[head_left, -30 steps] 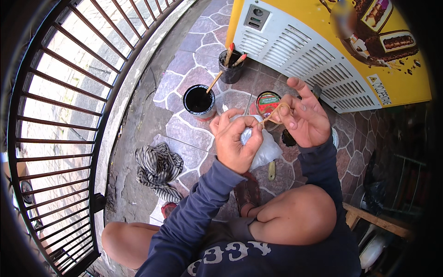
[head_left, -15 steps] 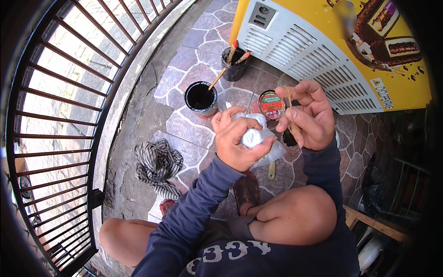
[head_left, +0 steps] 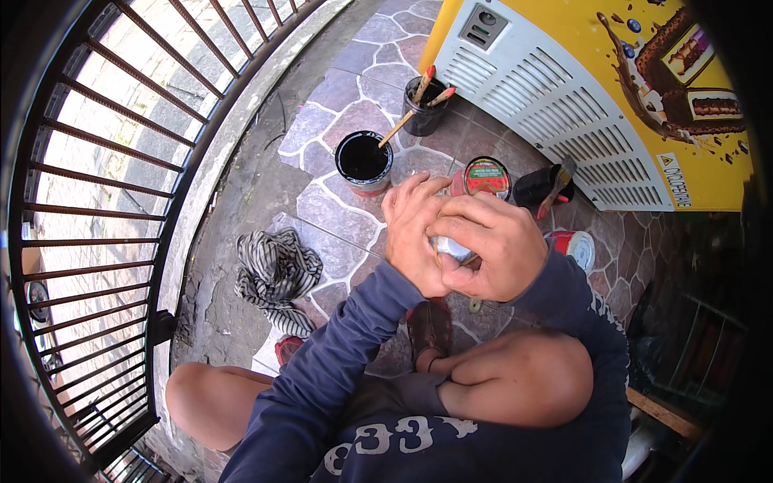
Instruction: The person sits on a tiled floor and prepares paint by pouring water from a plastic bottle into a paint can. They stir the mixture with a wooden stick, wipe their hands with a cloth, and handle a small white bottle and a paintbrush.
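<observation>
In front of my knees, both hands are closed together around a clear plastic bag with something whitish in it (head_left: 454,249). My left hand (head_left: 415,229) grips the bag from the left side. Over its right side curl the fingers of my right hand (head_left: 501,241), which holds a tan rubber band (head_left: 438,255); a thin stretch of the band shows by the bag. Most of the bag and band is hidden behind my fingers.
An open can of black paint (head_left: 364,158) has a stick in it. Beyond stands a black cup with brushes (head_left: 424,117). A lidded can (head_left: 488,177), a black container (head_left: 538,185) and a red can (head_left: 573,247) sit right. A striped cloth (head_left: 278,274) lies left, by the railing (head_left: 101,240).
My right hand has come left and down with the rubber band, from beside the bag onto it. The left hand has turned palm-down over the bag. My view has shifted slightly.
</observation>
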`<move>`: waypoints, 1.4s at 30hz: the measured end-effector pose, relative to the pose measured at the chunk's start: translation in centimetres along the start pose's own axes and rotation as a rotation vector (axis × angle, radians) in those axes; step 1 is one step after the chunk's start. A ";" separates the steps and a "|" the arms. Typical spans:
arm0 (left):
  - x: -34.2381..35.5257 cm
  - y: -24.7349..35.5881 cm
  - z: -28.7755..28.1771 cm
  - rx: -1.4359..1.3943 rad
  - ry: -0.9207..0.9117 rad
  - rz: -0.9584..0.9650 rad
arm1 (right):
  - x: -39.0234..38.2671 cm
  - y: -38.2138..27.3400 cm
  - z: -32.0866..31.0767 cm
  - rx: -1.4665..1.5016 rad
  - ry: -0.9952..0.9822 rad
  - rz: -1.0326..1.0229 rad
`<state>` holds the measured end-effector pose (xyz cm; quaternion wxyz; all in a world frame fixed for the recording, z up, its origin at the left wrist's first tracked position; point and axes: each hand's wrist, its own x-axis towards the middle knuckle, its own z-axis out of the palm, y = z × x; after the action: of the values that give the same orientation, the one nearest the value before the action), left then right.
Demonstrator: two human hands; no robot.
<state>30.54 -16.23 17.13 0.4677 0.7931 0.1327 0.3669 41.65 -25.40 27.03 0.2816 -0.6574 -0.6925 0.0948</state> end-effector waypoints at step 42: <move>1.6 1.5 -0.3 -0.106 -0.066 0.117 | -12.9 4.3 -6.9 0.852 0.198 0.421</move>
<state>31.21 -15.96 19.25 0.4911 0.7851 0.0511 0.3740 48.55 -38.97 27.17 0.5648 -0.6154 -0.4140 0.3618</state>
